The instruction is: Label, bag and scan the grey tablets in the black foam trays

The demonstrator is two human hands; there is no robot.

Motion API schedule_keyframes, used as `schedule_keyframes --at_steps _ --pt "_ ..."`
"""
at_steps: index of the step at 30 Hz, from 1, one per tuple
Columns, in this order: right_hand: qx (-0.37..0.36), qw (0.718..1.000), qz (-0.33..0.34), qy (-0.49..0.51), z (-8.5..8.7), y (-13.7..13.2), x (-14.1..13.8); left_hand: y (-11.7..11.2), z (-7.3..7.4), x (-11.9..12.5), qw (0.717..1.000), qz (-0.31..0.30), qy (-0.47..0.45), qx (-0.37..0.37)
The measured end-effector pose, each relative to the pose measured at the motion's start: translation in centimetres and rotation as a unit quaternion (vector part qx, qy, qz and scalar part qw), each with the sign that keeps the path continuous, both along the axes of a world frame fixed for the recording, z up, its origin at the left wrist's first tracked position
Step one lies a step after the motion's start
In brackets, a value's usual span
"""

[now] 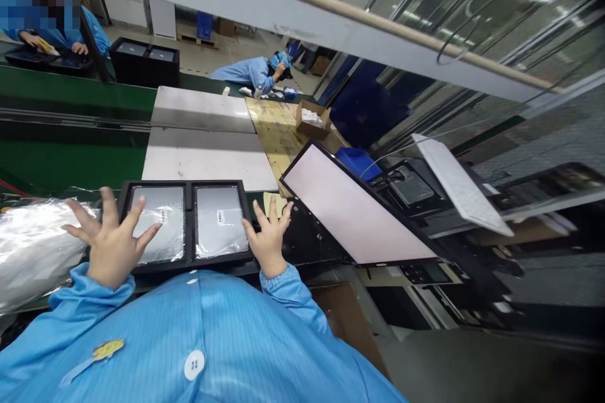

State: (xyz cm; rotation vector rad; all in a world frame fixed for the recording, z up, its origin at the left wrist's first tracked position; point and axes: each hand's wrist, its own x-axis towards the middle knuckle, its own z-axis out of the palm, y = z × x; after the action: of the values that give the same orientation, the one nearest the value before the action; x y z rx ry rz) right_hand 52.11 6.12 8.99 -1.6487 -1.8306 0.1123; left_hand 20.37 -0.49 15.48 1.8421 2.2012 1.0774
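Note:
In front of my body lies a black foam tray with two compartments. Each compartment holds a flat grey panel in clear plastic with a small white label: the left panel and the right panel. My left hand hovers over the tray's left side with its fingers spread, partly covering the left panel. At the tray's right edge is my right hand, its fingers also apart. Neither hand holds anything. Whether the right fingertips touch the rim I cannot tell.
Clear plastic bags are heaped at the left. A lit monitor stands tilted on the right. White boards lie beyond the tray, near a cardboard box. Two co-workers in blue sit across the green bench, by a stack of black trays.

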Motion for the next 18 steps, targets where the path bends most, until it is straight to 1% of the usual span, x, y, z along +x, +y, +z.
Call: schedule_keyframes --at_steps 2,3,5,7,8,10,11,13,14,16,18 --pt "-0.007 1.0 0.007 0.026 -0.3 0.1 0.3 0.3 -0.5 -1.0 0.998 -0.03 -0.044 0.042" --pt "-0.013 0.999 -0.002 0.04 -0.6 0.3 0.7 0.4 -0.8 -1.6 0.996 -0.036 -0.054 0.058" --pt "-0.027 0.996 -0.048 0.072 -1.7 0.9 2.0 0.6 -1.8 -2.8 0.998 -0.022 -0.032 0.057" --pt "-0.054 0.986 -0.117 0.103 -3.1 1.5 3.8 0.7 -2.8 -3.6 1.0 -0.008 0.013 0.021" --pt "-0.084 0.978 -0.153 0.116 -3.9 1.8 4.8 0.7 -3.5 -3.9 1.0 -0.009 0.027 0.002" --pt "-0.189 0.95 -0.207 0.135 -5.5 2.0 6.5 0.9 -4.7 -4.1 0.998 -0.023 0.038 -0.051" --pt "-0.252 0.932 -0.219 0.145 -6.2 2.0 7.1 1.0 -5.4 -4.0 0.994 -0.033 0.043 -0.092" --pt "-0.355 0.894 -0.218 0.164 -7.5 1.7 7.1 1.4 -6.6 -3.7 0.978 -0.053 0.065 -0.19" --pt "-0.382 0.883 -0.211 0.174 -8.1 1.6 6.7 1.6 -7.0 -3.4 0.967 -0.063 0.081 -0.235" --pt "-0.394 0.878 -0.193 0.194 -8.9 1.6 5.3 2.1 -7.6 -3.0 0.949 -0.076 0.113 -0.286" --pt "-0.373 0.888 -0.175 0.205 -9.2 2.1 3.9 2.3 -7.7 -2.8 0.942 -0.084 0.136 -0.296"
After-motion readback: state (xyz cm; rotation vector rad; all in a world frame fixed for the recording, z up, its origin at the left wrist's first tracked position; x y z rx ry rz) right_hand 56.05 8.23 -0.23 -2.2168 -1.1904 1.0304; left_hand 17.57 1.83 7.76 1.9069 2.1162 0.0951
